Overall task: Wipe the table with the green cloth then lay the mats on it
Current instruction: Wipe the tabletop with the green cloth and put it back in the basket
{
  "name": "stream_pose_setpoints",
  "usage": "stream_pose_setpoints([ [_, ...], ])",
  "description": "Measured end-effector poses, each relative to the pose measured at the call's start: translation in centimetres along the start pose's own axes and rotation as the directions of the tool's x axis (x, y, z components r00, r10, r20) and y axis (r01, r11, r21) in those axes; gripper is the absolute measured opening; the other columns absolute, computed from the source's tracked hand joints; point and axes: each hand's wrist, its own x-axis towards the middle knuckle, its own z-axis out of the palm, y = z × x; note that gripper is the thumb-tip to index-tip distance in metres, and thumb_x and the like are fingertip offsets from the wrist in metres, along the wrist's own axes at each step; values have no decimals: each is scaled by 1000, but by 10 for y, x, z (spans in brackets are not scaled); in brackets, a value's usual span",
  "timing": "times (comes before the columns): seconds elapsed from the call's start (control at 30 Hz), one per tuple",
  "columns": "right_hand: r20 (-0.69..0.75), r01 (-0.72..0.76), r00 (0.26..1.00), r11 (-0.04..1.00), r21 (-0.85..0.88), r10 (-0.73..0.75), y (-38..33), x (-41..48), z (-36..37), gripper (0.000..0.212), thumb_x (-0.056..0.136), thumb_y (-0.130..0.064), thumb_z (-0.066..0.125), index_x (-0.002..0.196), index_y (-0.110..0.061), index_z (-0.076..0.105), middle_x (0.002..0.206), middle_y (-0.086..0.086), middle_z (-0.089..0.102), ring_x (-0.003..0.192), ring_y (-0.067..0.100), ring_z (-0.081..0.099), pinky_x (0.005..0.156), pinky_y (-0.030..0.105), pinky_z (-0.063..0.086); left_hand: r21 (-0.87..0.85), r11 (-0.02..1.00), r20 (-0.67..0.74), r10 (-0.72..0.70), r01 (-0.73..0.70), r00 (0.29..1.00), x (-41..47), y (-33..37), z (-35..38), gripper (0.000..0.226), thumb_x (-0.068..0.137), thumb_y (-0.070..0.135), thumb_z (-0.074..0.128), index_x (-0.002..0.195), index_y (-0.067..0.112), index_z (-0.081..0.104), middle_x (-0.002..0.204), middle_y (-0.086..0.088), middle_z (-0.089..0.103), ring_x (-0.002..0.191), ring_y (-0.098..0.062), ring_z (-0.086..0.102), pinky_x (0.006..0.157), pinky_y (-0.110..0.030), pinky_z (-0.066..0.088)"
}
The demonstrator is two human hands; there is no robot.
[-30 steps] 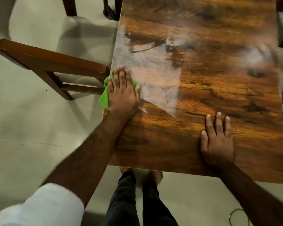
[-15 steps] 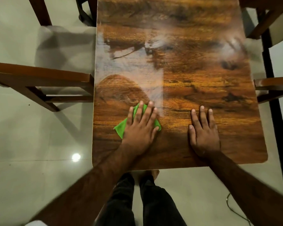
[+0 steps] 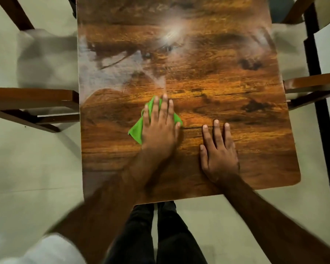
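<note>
The wooden table (image 3: 227,88) fills the middle of the view, with a dull hazy film over its far left part. My left hand (image 3: 159,126) lies flat with straight fingers on the green cloth (image 3: 137,127), pressing it onto the table's near middle. The cloth shows at the hand's left and right sides; the rest is hidden under the palm. My right hand (image 3: 218,151) rests flat on the bare wood just to the right, fingers spread. No mats are in view.
A wooden chair (image 3: 32,103) stands against the table's left edge and another chair (image 3: 312,86) against its right edge. A black frame (image 3: 318,103) runs down the right side. My legs (image 3: 156,233) stand at the near edge on a pale floor.
My left hand has slid the cloth from the table's left edge toward the middle, close to my right hand. The right hand has stayed planted on the wood.
</note>
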Motion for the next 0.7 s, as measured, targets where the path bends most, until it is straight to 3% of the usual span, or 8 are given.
stream_pose_setpoints([
  [0.17, -23, 22, 999, 1000, 16, -22, 1, 1, 0, 70, 113, -48, 36, 177, -24, 19, 186, 9, 3, 171, 39, 0, 126, 63, 30, -32, 999, 86, 32, -30, 996, -62, 17, 13, 76, 116, 54, 24, 177, 14, 3, 185, -8, -10, 170, -33, -12, 135, -61, 5],
  [0.33, -40, 20, 999, 999, 30, -19, 5, 3, 4, 70, 112, -48, 39, 176, -25, 24, 186, 9, 7, 171, 41, 3, 125, 64, 34, -5, 1000, -22, -6, 5, 1000, 70, -13, -11, 74, 114, 54, 21, 176, 16, 12, 185, -7, 2, 171, -34, -1, 135, -61, 7],
  [0.53, -60, 9, 998, 999, 51, -5, 6, 2, 9, 73, 109, -48, 45, 176, -26, 24, 186, 7, 4, 171, 39, 3, 125, 64, 34, -12, 994, -29, -108, 108, 994, 211, -57, -41, 76, 113, 54, 20, 176, 14, 13, 185, -8, 4, 171, -34, 1, 136, -58, 3],
  [0.7, -50, 17, 999, 999, 44, -14, 5, 2, 7, 73, 108, -46, 47, 175, -25, 27, 186, 9, 8, 171, 41, 5, 123, 66, 37, -17, 994, -44, -104, 104, 994, 134, -19, -21, 78, 112, 54, 19, 176, 10, 6, 184, -13, -4, 170, -36, -6, 136, -59, 3],
])
